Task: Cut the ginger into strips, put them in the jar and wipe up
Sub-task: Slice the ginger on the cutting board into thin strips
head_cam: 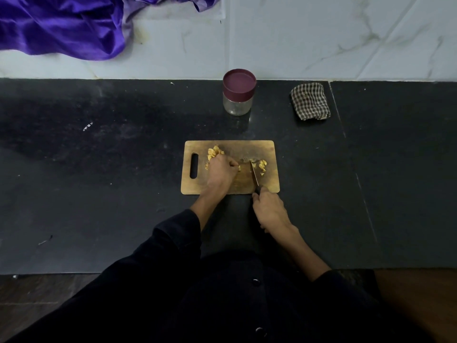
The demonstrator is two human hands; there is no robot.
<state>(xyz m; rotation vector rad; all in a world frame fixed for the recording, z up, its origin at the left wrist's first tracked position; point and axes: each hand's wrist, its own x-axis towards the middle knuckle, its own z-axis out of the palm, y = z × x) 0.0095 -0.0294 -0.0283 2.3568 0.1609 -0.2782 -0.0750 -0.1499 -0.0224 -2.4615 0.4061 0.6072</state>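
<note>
- Fingers (233, 165) of your left hand (221, 173) curl down onto a piece of ginger on the cutting board (195, 185), pinning it so it does not slide under the blade; the piece itself is almost wholly hidden beneath the hand.
- Your right hand (270, 211) wraps its fingers round the dark handle of the knife (254, 175), held off the board's near edge so the blade lies across the board with its tip just beside the left fingertips.
- Uncut ginger slices (215, 152) lie heaped at the far left of the board, touching the left hand, presumably kept there as stock to feed toward the blade.
- Cut ginger strips (262, 166) lie to the right of the blade, apart from the stock, so finished and unfinished pieces do not mix. They look pale yellow, short and irregular; finer detail is too small to tell.
- Your jar (238, 95) stands upright beyond the board near the wall, its maroon lid on and the clear body apparently empty: filling has not begun.
- Your checked cloth (310, 101) sits folded to the right of the jar, well apart from the board, ready for wiping the dark worktop (99, 169).
</note>
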